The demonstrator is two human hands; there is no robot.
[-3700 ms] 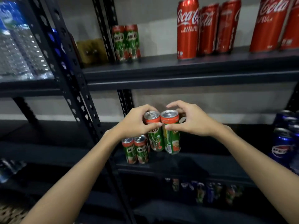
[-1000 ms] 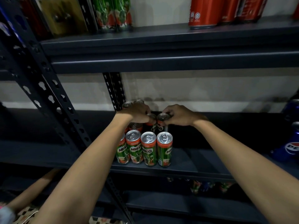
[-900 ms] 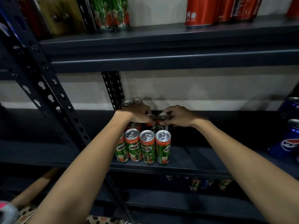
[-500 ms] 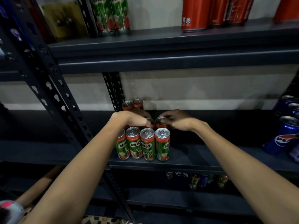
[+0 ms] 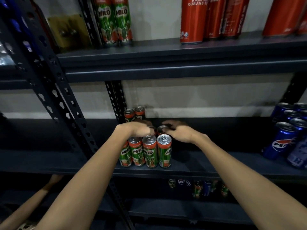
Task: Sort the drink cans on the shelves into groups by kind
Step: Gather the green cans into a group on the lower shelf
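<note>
Both hands have dropped two cans behind the Milo row (image 5: 146, 151); left hand (image 5: 137, 130) and right hand (image 5: 178, 132) still grip them; Milo above the row unsorted.

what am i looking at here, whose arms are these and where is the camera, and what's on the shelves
There is no machine here. The camera sits on a person's head and looks forward and down, so the two bare arms reaching in are that person's own.

In front is a dark metal rack. On the middle shelf stands a cluster of green Milo cans: a front row, a second row under the hands, and two more at the back. The left hand and right hand rest over the tops of the second-row cans; blur hides whether either has a real grip.

Blue Pepsi cans stand at the right end of that shelf. The upper shelf holds two tall Milo cans and red Coca-Cola cans. Mixed cans show dimly on the bottom shelf. Another person's arm appears at lower left.
</note>
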